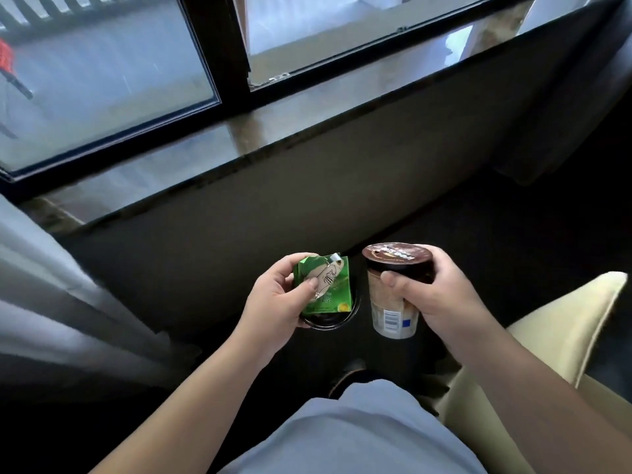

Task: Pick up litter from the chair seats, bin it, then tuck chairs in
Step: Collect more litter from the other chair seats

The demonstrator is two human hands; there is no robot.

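Binning step, taken relative to the small black bin point(354, 307) on the dark floor: the left hand point(273, 302) grips a green carton point(325, 285) directly above its mouth; the right hand point(441, 295) grips a lidded cup point(393, 289) just to the right; the carton should be released only when centred; the cream chair point(564, 323) stands farther right.
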